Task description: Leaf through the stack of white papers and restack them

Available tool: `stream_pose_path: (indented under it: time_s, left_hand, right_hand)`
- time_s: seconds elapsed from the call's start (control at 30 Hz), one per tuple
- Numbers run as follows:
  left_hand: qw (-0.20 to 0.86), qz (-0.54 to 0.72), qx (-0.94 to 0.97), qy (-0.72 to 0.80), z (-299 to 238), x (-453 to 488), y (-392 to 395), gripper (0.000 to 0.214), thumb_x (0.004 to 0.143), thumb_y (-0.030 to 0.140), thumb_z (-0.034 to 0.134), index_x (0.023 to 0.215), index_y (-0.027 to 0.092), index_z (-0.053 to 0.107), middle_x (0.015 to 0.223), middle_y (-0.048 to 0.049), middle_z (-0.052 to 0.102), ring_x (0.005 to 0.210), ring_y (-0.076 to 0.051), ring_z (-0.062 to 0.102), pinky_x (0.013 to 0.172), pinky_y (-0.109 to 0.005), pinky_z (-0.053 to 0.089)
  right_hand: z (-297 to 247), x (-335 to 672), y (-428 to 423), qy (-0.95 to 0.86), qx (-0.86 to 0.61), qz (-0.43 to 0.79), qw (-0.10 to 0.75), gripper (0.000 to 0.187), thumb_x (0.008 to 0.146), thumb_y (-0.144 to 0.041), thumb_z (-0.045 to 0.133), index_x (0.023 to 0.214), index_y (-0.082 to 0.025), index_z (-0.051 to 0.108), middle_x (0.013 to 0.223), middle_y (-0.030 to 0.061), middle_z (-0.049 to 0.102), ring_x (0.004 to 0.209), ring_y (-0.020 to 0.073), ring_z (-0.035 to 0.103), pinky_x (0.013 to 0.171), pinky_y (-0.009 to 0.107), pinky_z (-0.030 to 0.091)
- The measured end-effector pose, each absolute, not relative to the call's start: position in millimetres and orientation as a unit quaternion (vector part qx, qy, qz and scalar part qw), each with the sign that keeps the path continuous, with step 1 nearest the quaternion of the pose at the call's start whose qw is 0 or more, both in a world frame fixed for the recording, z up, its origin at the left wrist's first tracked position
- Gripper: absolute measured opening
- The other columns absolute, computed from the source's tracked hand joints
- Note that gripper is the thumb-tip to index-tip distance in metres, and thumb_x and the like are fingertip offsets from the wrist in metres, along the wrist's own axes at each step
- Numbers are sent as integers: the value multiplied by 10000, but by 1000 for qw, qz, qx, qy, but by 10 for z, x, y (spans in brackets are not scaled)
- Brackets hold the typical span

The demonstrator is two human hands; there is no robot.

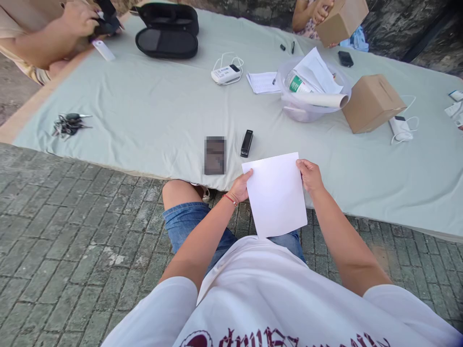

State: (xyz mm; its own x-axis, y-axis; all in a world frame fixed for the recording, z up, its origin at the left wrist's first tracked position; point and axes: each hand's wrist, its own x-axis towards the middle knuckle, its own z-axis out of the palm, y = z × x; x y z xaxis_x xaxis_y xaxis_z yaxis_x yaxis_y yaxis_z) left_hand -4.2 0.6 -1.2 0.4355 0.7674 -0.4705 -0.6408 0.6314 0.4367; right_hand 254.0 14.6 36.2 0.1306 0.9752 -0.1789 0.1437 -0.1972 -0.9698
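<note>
A blank white sheet of paper (278, 197) is held up between my two hands over the table's front edge and my lap. My left hand (241, 187) pinches its left edge near the top corner, thumb on the front face. At the upper right corner my right hand (310, 174) grips the sheet the same way. Just beyond the paper, a small black stapler-like object (247, 143) lies on the cloth. A dark, pixelated rectangular item (215, 155) is left of it, near the edge.
On the cloth-covered table (152, 106) are keys (70, 124), a black case (166, 41), a white corded device (226, 73), papers (262, 83), a plastic basin (300, 113), a cardboard box (372, 103) and a black phone (346, 59). Two other people work at the far side.
</note>
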Motion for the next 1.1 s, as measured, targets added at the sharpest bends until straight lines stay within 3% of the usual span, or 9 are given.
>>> stream_pose_path:
  time_s: [0.37, 0.8, 0.97, 1.1]
  left_hand:
    - [843, 417, 92, 326, 22, -45, -6, 399, 909, 337, 538, 1210, 82, 602, 1120, -164, 705, 1112, -284, 644, 1077, -474, 424]
    - [854, 407, 77, 314, -4, -77, 4, 440, 910, 350, 529, 1255, 82, 578, 1125, -168, 703, 1104, -287, 650, 1074, -463, 428]
    - [862, 400, 76, 303, 21, -88, 2, 437, 916, 354, 512, 1250, 80, 580, 1121, -154, 707, 1117, -287, 641, 1076, -461, 422]
    - [856, 407, 71, 311, 31, -80, 3, 455, 923, 367, 497, 1259, 68, 568, 1127, -159, 704, 1120, -284, 639, 1073, -457, 426]
  right_hand:
    - [312, 2546, 171, -462, -603, 464, 456, 417, 779, -614, 621, 710, -204, 595, 590, -44, 478, 524, 106, 417, 506, 242, 391]
    - [397, 2505, 132, -431, -600, 495, 457, 412, 765, -621, 633, 749, -209, 612, 648, -28, 587, 571, 132, 535, 556, 271, 466]
    - [469, 2478, 102, -371, -549, 594, 456, 456, 762, -623, 653, 890, -186, 678, 791, 44, 702, 714, 202, 665, 648, 331, 542]
    - [504, 2537, 22, -356, -523, 681, 369, 459, 717, -529, 753, 969, -149, 703, 903, 105, 738, 789, 242, 702, 697, 359, 568]
